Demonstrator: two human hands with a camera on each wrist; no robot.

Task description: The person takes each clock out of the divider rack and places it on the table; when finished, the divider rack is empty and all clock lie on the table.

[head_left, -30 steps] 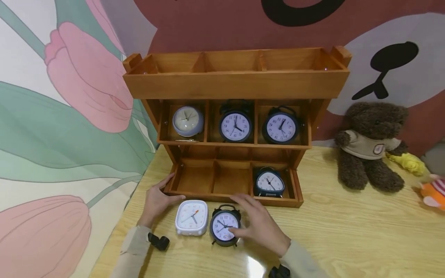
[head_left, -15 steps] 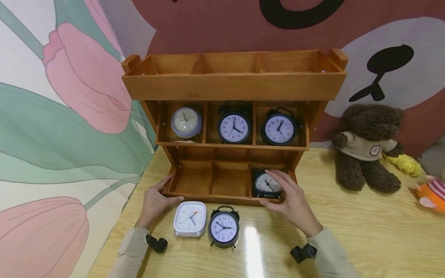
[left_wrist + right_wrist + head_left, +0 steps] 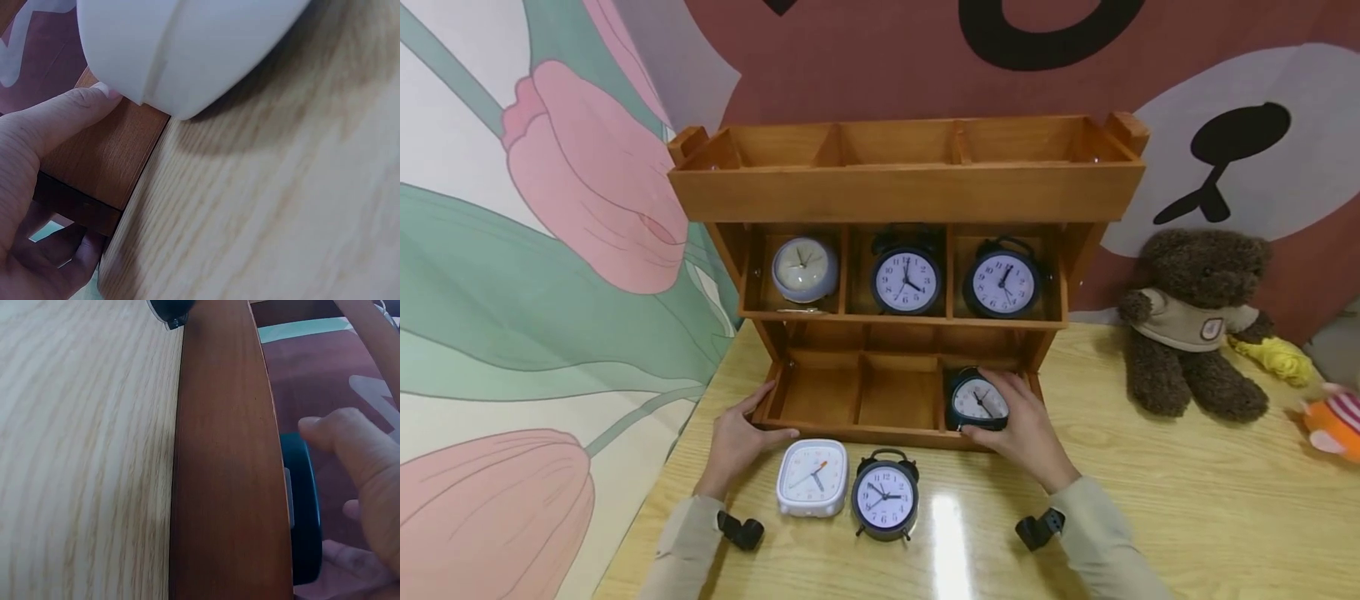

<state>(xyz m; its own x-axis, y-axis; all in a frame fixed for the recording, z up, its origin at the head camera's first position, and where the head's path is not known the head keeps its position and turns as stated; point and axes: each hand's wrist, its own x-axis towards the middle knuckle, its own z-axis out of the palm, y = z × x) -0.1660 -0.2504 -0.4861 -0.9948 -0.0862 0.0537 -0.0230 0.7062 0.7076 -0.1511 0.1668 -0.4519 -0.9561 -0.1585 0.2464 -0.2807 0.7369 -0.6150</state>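
My left hand grips the lower left corner of a wooden tiered rack, its thumb along the front board and the other fingers at the side. My right hand is around a dark green rounded-triangle alarm clock in the bottom tier's right compartment. In the right wrist view, thumb and fingers lie at opposite edges of that alarm clock. A white square alarm clock and a black twin-bell alarm clock stand on the table in front of the rack.
In the middle tier sit a round pale clock and two black round alarm clocks, one central and one at right. A brown teddy bear, yellow yarn and an orange toy are at the table's right.
My right hand has moved from beside the black twin-bell clock, right and back to the dark green clock, and closed in around it. My left hand has stayed at the rack's corner.
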